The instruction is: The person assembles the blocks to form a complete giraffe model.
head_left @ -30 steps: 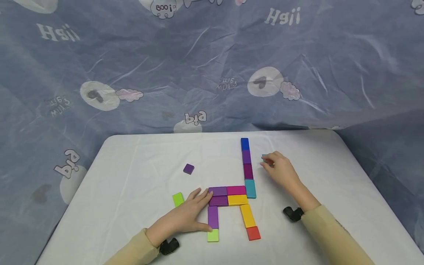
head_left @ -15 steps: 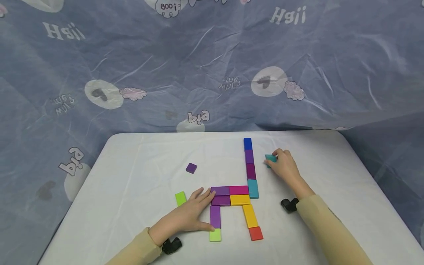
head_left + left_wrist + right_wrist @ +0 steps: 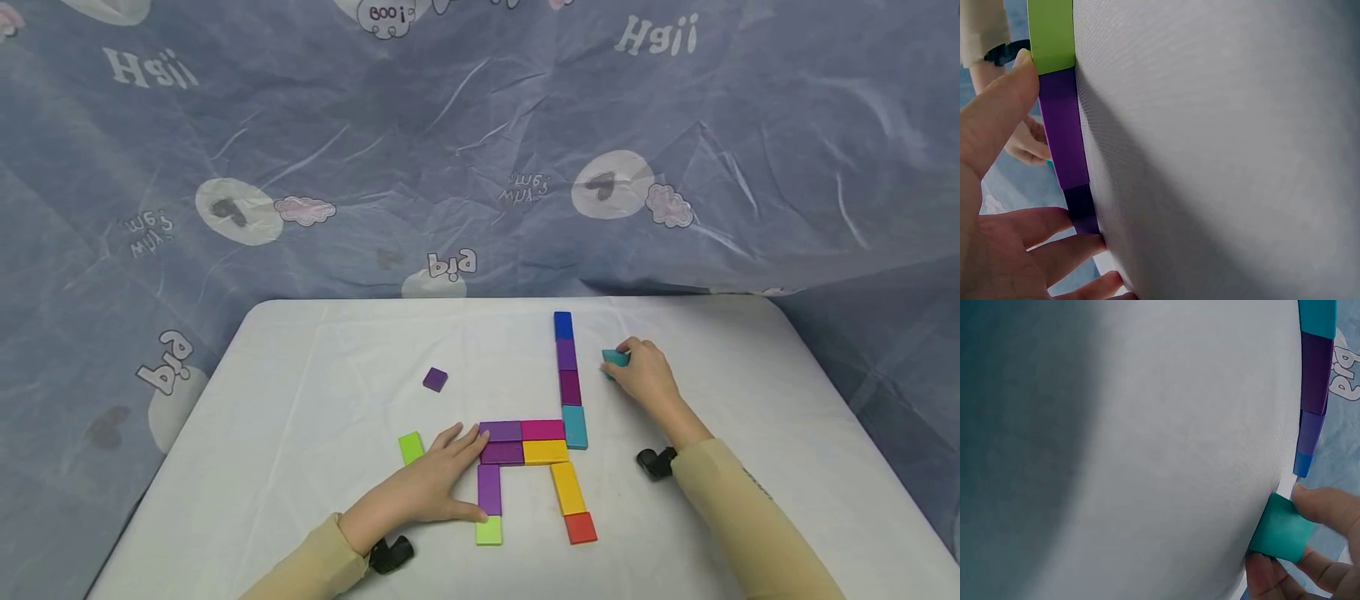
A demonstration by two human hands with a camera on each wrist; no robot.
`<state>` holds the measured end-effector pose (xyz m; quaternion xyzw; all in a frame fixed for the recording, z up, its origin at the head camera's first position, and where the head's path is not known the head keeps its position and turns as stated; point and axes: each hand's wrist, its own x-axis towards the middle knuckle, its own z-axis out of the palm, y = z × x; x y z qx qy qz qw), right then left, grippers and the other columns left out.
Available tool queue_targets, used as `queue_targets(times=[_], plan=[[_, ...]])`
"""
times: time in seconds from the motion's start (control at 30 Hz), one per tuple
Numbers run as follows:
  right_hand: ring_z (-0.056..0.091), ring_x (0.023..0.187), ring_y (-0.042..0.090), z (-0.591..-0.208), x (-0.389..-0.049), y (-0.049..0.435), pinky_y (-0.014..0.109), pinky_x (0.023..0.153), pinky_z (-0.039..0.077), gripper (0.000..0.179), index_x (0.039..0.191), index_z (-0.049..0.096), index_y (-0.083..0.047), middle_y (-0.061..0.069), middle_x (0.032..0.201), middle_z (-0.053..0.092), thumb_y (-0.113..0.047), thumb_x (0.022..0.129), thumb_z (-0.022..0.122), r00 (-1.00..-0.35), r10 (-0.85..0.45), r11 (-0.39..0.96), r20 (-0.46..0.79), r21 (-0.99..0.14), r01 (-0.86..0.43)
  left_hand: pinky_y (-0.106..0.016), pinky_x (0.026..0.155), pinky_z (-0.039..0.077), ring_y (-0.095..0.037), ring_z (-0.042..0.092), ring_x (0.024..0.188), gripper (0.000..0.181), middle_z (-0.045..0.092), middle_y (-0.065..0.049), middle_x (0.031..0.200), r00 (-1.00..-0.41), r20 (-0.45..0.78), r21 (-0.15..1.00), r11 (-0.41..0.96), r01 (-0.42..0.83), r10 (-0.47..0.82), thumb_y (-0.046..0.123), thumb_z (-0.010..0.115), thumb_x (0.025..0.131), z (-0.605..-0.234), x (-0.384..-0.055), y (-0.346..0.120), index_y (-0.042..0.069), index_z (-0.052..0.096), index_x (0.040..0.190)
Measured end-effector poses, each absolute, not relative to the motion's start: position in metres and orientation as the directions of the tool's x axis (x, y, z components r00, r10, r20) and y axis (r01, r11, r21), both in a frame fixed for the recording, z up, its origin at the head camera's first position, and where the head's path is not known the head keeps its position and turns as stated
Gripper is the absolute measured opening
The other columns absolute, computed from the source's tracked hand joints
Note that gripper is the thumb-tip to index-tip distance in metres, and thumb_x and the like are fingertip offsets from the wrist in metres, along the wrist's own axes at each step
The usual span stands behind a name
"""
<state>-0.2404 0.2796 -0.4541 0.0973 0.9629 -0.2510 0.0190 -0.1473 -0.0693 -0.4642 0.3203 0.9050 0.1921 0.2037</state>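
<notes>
In the head view my left hand (image 3: 431,483) lies spread at the left side of a figure of flat coloured blocks. Its fingertips touch the dark purple block (image 3: 502,453), and the thumb tip rests at the lime block (image 3: 489,531) below the purple block (image 3: 489,490). My right hand (image 3: 647,379) pinches a teal block (image 3: 615,358) between thumb and fingers, right of the upright column. The right wrist view shows that teal block (image 3: 1282,528) tilted, thumb at its upper edge. A second teal block (image 3: 574,427) forms the column's foot, under the blue block (image 3: 563,325).
A loose dark purple square (image 3: 435,380) lies at the upper left. One lime block (image 3: 411,447) is partly hidden behind my left hand. Yellow (image 3: 568,488) and red (image 3: 581,527) blocks form the right leg. Beyond the white table's (image 3: 337,350) far edge hangs a blue-grey patterned cloth (image 3: 480,125).
My right hand has turned and its thumb and fingers have come to grip the teal block, which now shows more fully. The left hand holds its place; the whole view has shifted slightly.
</notes>
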Motion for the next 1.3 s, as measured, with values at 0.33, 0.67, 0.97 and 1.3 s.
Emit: queue_targets(times=[0.33,0.67,0.97,1.3], plan=[[0.054,0.108,0.038,-0.4552,-0.2397,0.2838,0.050,0.093,0.049,0.045,0.128,0.059,0.002,0.027,0.126,0.058,-0.032,0.097,0.057,-0.976,0.147,0.758,-0.163,-0.615,0.217,-0.052,0.113,0.037,-0.035,0.014,0.152,0.104,0.022,-0.008,0.164,-0.709,-0.255,0.478,0.724,0.498,0.657,0.058,0.075,0.078,-0.4637,-0.1477,-0.0699,0.014,0.025,0.157],[0.049,0.122,0.043,-0.4599,-0.2416,0.2901,0.054,0.099,0.045,0.046,0.134,0.055,0.002,0.029,0.135,0.050,-0.031,0.102,0.048,-0.971,0.172,0.750,-0.168,-0.616,0.240,-0.052,0.114,0.035,-0.034,0.013,0.153,0.104,0.021,-0.008,0.165,-0.710,-0.254,0.492,0.720,0.490,0.657,0.057,0.076,0.078,-0.4645,-0.1483,-0.0718,0.014,0.024,0.157],[0.053,0.107,0.036,-0.4581,-0.2413,0.2893,0.045,0.087,0.050,0.050,0.135,0.054,0.003,0.026,0.124,0.057,-0.031,0.099,0.058,-0.976,0.158,0.758,-0.151,-0.615,0.219,-0.051,0.114,0.035,-0.034,0.012,0.153,0.103,0.021,-0.008,0.165,-0.711,-0.254,0.501,0.718,0.483,0.656,0.056,0.076,0.079,-0.4629,-0.1476,-0.0734,0.013,0.024,0.157],[0.055,0.098,0.033,-0.4541,-0.2414,0.2881,0.038,0.078,0.051,0.047,0.129,0.058,0.004,0.025,0.116,0.061,-0.028,0.096,0.062,-0.982,0.143,0.785,-0.126,-0.589,0.190,-0.051,0.114,0.036,-0.034,0.013,0.152,0.104,0.022,-0.008,0.164,-0.714,-0.244,0.481,0.721,0.498,0.656,0.058,0.075,0.078,-0.4644,-0.1479,-0.0718,0.014,0.025,0.157]])
